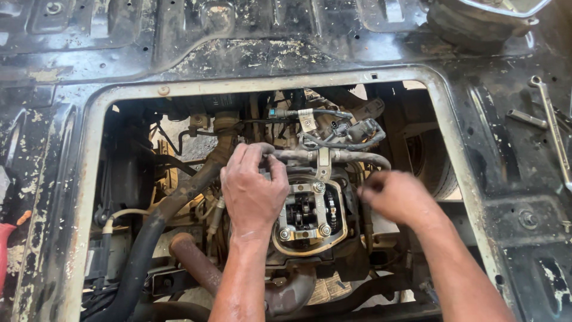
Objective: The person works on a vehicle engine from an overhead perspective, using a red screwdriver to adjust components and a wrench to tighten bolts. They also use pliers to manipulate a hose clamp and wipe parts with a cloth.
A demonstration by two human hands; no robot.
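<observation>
My left hand [253, 191] has fingers curled over the grey metal pipe [333, 156] just above the uncovered oval engine valve housing [308, 216]; my right hand [396, 195] is pinched narrow on something small at the housing's right edge, can't tell what. Cover's off, rocker gear and corner studs exposed, so I judge we're mid-job. Long chrome wrench [553, 128] lies untouched on the black floor panel [512, 179].

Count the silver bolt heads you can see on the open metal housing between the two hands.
3. One silver bolt head is at the top right of the open metal housing, one at the bottom right, one at the bottom left. The left hand may hide a fourth.
</observation>
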